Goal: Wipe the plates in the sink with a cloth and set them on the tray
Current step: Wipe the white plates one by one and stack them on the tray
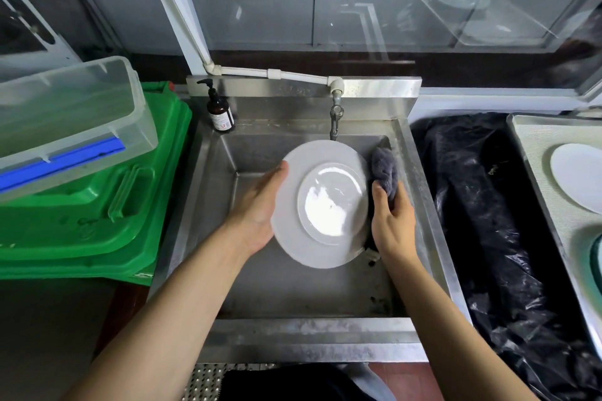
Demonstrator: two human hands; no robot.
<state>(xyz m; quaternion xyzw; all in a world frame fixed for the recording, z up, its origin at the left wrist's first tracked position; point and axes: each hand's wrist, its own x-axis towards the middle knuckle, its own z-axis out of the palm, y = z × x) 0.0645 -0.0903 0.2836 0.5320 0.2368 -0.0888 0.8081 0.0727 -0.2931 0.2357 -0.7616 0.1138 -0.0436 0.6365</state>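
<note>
Plate (pixel 322 202) over sink (pixel 293 290), your left hand (pixel 260 212) gripping rim; right hand (pixel 392 221) clutching cloth (pixel 386 174) at plate edge. One plate (pixel 576 176) already on tray (pixel 534 172); wiping ongoing, transfer pending

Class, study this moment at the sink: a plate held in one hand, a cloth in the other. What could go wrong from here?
1. The left hand holds the round white plate only by its rim above the steel sink; it might slip and chip.
2. The tap spout hangs just behind the plate, so lifting could knock it.
3. The right hand grips the grey cloth at the plate's edge; hard wiping may tilt the plate.
</note>
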